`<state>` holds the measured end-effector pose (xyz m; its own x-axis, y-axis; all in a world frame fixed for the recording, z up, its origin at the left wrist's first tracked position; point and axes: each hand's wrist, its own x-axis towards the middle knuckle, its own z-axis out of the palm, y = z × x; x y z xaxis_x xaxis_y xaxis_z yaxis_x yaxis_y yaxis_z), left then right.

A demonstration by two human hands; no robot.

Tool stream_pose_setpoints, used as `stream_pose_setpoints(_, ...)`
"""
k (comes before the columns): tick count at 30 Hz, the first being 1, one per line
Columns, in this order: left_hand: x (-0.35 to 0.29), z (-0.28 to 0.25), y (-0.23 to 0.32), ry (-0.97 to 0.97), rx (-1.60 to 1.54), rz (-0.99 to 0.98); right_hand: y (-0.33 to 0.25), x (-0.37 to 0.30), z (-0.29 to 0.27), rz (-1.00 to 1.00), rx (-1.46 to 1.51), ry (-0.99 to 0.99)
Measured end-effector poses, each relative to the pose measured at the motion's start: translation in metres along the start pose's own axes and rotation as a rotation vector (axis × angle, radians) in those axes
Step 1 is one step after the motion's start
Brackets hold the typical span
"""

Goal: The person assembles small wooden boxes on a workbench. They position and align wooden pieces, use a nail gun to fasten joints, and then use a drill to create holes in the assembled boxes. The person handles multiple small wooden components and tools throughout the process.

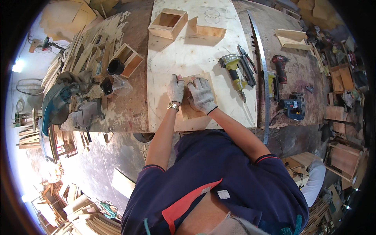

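A shallow wooden box or block (192, 113) with a plain pale top lies on the plywood sheet in front of me. My left hand (176, 91), in a grey knit glove with a gold watch at the wrist, grips its left edge. My right hand (202, 95), gloved the same way, rests on the top with its fingers spread. A curved dark mark or opening shows partly beside the right palm; the hand hides the rest. To the right lies a yellow-green and black nail gun (234, 72) with its hose attached.
Two small wooden boxes, one open-topped (168, 23) and one with drawn circles (211, 24), stand at the far side. A long metal ruler (263, 70), red drill (280, 68) and blue jigsaw (293, 106) lie right. A miter saw (58, 102) stands left.
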<state>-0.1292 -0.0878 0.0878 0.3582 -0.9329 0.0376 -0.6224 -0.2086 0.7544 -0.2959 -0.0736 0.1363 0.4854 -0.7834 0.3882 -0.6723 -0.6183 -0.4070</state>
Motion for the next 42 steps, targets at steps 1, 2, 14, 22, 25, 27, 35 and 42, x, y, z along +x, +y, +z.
stream_pose_setpoints(1, 0.000, 0.002, 0.000, 0.021, -0.013, 0.020, 0.001, 0.000, 0.002, -0.009, -0.012, 0.048)
stream_pose_setpoints(2, 0.000, 0.003, -0.001, 0.043, -0.022, 0.039, 0.002, 0.000, 0.002, -0.002, -0.010, -0.016)
stream_pose_setpoints(14, 0.000, 0.002, 0.003, 0.003, -0.015, 0.000, 0.002, 0.000, -0.002, -0.001, -0.008, -0.062)
stream_pose_setpoints(22, 0.016, -0.001, -0.001, -0.054, 0.001, -0.065, 0.001, 0.005, 0.001, -0.018, -0.002, -0.045)
stream_pose_setpoints(25, 0.004, -0.017, 0.006, -0.051, 0.008, -0.216, 0.015, 0.000, -0.010, 0.079, 0.176, 0.085)
stream_pose_setpoints(27, -0.004, -0.031, 0.010, 0.058, -0.124, -0.236, 0.025, -0.012, -0.027, 0.193, 0.156, 0.311)
stream_pose_setpoints(35, -0.097, -0.036, -0.010, -0.311, -0.262, -0.477, 0.105, -0.087, 0.004, 0.768, 0.394, -0.440)
stream_pose_setpoints(42, -0.080, -0.052, 0.011, -0.213, -0.576, -0.540, 0.049, -0.079, -0.027, 0.604, 0.811, -0.190)
